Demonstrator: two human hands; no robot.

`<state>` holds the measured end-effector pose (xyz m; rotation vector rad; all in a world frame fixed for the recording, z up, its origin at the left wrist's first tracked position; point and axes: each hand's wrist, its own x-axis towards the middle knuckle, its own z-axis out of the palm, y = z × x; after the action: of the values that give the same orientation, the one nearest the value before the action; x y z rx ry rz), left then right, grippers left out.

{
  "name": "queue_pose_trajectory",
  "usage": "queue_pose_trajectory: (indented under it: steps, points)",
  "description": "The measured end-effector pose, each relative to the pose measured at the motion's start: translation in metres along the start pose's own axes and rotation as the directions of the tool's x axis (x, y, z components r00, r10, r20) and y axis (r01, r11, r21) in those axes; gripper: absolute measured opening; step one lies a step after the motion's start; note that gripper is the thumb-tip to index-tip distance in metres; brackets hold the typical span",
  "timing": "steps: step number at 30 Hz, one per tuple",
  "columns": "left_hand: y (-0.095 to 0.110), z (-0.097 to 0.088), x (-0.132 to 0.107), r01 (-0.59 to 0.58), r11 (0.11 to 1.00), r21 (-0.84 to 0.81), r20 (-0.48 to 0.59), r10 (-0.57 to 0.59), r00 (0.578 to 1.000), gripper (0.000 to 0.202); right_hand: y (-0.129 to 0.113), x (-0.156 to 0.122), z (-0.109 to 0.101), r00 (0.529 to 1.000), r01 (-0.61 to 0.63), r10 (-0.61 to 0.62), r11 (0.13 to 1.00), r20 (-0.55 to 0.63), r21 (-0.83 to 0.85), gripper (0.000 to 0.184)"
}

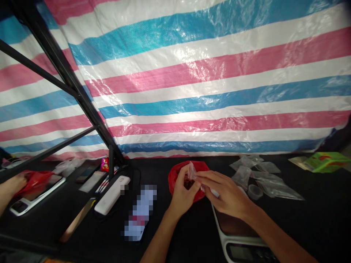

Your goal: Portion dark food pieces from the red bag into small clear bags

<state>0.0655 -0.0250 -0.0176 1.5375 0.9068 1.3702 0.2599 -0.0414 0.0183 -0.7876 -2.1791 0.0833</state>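
The person's left hand (183, 193) and right hand (225, 193) meet above a red plastic bag (175, 175) on the black counter (156, 171). The fingers of both hands are clamped on a small clear plastic bag (192, 171). Dark brown pieces (188, 183) show in the red bag's mouth. A digital scale (236, 228) lies under the right hand, with loose clear bags (263, 175) farther right. At the left, a co-worker's hand (16, 183) grips another red bag (35, 182).
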Motion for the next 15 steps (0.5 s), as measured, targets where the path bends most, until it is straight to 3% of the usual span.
queue_pose_trajectory:
  steps: [2,4,9,12,15]
  points:
    - [-0.003,0.000,0.003,0.060,0.989,-0.134,-0.022,-0.063,0.998,0.051,-0.006,0.002,0.002,0.999,0.018,-0.019,1.000,0.028,0.021,0.048]
    - [-0.005,-0.001,0.007,0.104,0.966,-0.238,-0.046,-0.119,0.992,0.053,-0.009,0.004,0.002,0.998,-0.043,0.037,0.992,0.057,0.120,0.038]
    - [-0.010,-0.004,0.011,0.202,0.911,-0.360,-0.069,-0.242,0.968,0.061,-0.005,0.004,0.004,0.978,-0.208,0.178,0.872,0.109,0.442,0.032]
    - [-0.009,-0.005,0.012,0.232,0.878,-0.418,-0.110,-0.302,0.947,0.064,0.006,0.004,-0.002,0.983,-0.178,0.180,0.927,0.025,0.330,0.031]
    - [-0.006,-0.006,0.015,0.240,0.817,-0.524,-0.125,-0.352,0.928,0.062,0.026,-0.001,-0.022,0.975,-0.184,0.184,0.983,-0.124,0.015,0.026]
